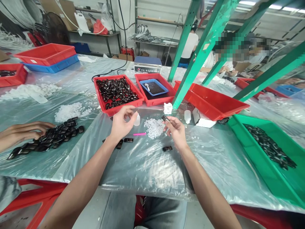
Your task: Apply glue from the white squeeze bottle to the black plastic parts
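My left hand (122,123) is over the table with its fingers curved and its thumb apart from them. A small translucent bottle (137,119) is right beside the thumb tip; I cannot tell whether they touch. My right hand (175,129) pinches a small glossy black casing (165,118) between thumb and fingers, above the right edge of a pile of small white pieces (153,128). A pink stick (139,134) lies left of that pile. Loose black casings lie close by, one (128,140) near my left wrist and another (167,148) below my right hand.
A red tray (111,112) of black casings and another red tray (156,102) holding a blue tray stand ahead. Green posts (190,63) rise beyond. A green bin (257,159) is at right. Another person's hand (26,132) touches black casings at left.
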